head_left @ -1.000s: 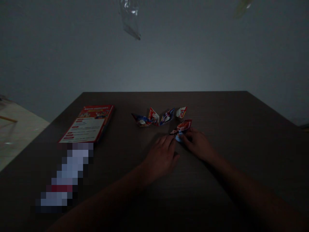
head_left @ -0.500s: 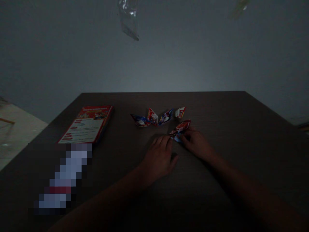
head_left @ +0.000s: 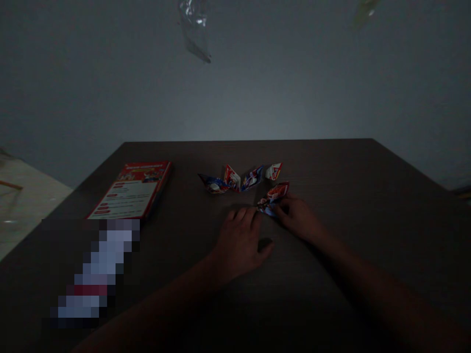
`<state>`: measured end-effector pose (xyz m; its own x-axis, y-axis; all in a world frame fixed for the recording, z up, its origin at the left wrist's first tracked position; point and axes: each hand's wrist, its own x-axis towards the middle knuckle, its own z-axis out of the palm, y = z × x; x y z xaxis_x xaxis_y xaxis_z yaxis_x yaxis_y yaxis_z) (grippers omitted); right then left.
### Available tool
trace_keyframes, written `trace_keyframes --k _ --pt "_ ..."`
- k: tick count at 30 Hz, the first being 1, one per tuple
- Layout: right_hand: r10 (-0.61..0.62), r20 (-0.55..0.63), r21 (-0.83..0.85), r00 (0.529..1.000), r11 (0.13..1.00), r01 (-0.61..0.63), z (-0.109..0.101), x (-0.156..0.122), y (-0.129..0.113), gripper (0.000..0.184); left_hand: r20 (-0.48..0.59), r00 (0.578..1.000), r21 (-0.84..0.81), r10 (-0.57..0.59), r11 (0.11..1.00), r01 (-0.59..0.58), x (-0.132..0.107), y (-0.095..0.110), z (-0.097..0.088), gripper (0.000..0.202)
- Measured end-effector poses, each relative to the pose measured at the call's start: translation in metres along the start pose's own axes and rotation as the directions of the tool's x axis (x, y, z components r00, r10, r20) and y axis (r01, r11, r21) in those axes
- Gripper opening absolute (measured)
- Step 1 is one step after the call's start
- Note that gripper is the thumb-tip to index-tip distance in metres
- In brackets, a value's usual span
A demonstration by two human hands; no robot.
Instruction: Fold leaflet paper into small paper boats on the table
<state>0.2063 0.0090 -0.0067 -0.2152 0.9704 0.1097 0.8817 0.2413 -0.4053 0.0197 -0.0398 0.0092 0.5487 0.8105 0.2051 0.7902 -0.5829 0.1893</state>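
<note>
A small folded paper piece [head_left: 274, 196], printed red, white and blue, lies on the dark wooden table [head_left: 349, 196]. My right hand [head_left: 300, 220] has its fingers closed on the near edge of that piece. My left hand [head_left: 241, 240] rests flat on the table beside it, fingers stretched out and fingertips touching its left end. Just beyond stand three finished folded paper shapes: a blue and red one [head_left: 212, 183], a red and blue pair [head_left: 243, 178], and a small white one [head_left: 274, 171]. The room is dim.
A red printed booklet [head_left: 132, 190] lies at the table's far left. A blurred-out object [head_left: 97, 269] lies nearer on the left. A clear plastic bag [head_left: 195, 29] hangs on the wall above. Pale floor shows past the table's left edge.
My left hand has spread and flattened slightly, fingers sliding left of the paper piece. The right hand stays on the piece, which has barely shifted.
</note>
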Motion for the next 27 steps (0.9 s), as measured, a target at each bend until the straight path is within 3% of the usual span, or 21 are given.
trace_keyframes --k 14,27 --pt "0.054 0.045 0.006 0.998 0.999 -0.054 -0.0065 -0.0001 -0.0049 0.032 0.005 1.000 0.030 -0.011 1.000 0.011 -0.0013 0.0021 -0.0021 0.058" --pt "0.078 0.018 0.020 0.997 0.997 -0.078 -0.0040 0.0015 -0.0016 0.033 0.018 1.000 0.013 0.014 1.000 -0.014 -0.0022 0.0020 -0.0008 0.056"
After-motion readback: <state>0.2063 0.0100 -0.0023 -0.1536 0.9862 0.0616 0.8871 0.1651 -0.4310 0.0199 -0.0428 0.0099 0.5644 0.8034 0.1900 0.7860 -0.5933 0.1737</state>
